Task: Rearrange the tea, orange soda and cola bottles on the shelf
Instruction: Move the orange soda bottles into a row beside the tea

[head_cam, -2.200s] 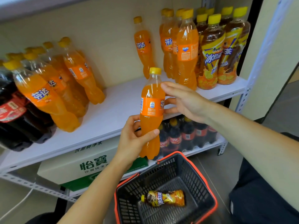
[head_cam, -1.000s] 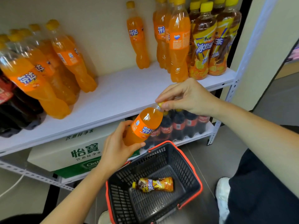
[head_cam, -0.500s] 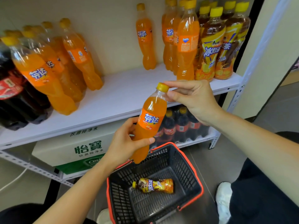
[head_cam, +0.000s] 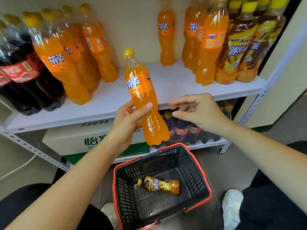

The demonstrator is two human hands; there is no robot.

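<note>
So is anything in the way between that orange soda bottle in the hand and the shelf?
Nothing visible. The left hand holds the orange soda bottle in front of a bare stretch of the shelf; other bottles stand off to either side.

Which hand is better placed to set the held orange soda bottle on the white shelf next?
Left. The left hand grips the orange soda bottle around its lower half, nearly upright in front of a bare stretch of the white shelf. The right hand hovers beside it, fingers loose, holding nothing.
</note>
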